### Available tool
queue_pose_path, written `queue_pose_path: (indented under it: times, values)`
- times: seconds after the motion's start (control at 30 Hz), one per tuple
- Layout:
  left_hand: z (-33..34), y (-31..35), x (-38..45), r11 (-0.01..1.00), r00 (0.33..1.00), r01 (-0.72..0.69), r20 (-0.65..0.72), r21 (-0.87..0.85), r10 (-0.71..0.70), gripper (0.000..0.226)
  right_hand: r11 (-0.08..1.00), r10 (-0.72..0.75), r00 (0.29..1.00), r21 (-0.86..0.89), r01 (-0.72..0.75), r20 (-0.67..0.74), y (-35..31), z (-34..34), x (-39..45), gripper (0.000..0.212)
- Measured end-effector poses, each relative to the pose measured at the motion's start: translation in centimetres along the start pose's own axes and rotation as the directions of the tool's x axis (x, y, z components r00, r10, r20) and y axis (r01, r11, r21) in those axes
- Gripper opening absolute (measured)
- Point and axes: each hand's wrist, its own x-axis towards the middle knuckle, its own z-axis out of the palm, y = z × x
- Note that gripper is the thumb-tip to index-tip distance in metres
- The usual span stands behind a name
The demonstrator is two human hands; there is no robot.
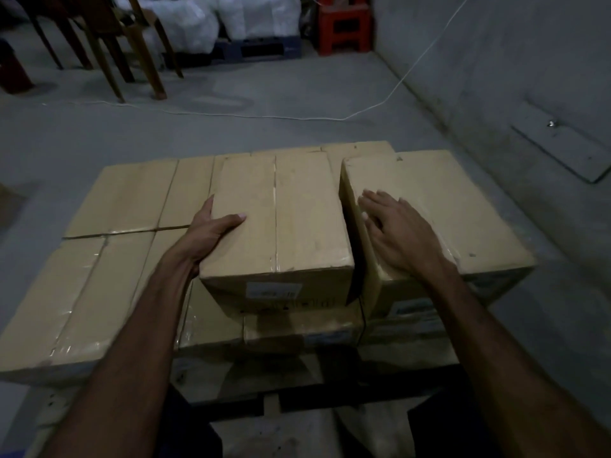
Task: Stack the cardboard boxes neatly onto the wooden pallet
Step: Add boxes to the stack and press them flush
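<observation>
Head view shows the left hand clamped on the left edge of the middle box, thumb on top, likely to slide it flush. To that box's right, the right hand lies flat, fingers straight, steadying the neighbouring box. Both are plain tan, taped cartons atop the lower layer.

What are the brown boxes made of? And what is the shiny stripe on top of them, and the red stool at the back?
The box under the left hand looks like matte tan cardboard, with folded flaps meeting at a middle seam. The shiny stripe along that seam looks like clear plastic tape, since it glints. The red stool is probably moulded plastic, judging by its even colour, though it is blurred.
</observation>
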Motion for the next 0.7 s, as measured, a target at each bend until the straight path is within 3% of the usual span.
queue_pose_path:
  times: [0.13,0.27,0.43,0.7]
  values:
    - [0.5,-0.3,-0.1,1.0,1.0,0.009,0.018,-0.008,-0.009,0.071,1.0,0.007,1.0,-0.011,-0.007,-0.002,-0.2,0.1,0.2,0.046]
    - [1.1,-0.6,-0.4,0.999,1.0,0.012,0.021,-0.03,-0.012,0.068,1.0,0.003,1.0,-0.014,-0.003,-0.004,-0.1,0.2,0.1,0.046]
    - [2.0,-0.6,-1.1,0.999,1.0,0.018,0.011,-0.046,-0.017,0.082,1.0,-0.005,1.0,-0.027,0.004,-0.008,0.1,0.4,0.3,0.046]
    - [2.4,-0.5,-1.6,1.0,1.0,0.01,0.002,-0.026,-0.009,0.076,1.0,-0.01,1.0,-0.015,0.01,-0.004,0.1,0.3,0.2,0.045]
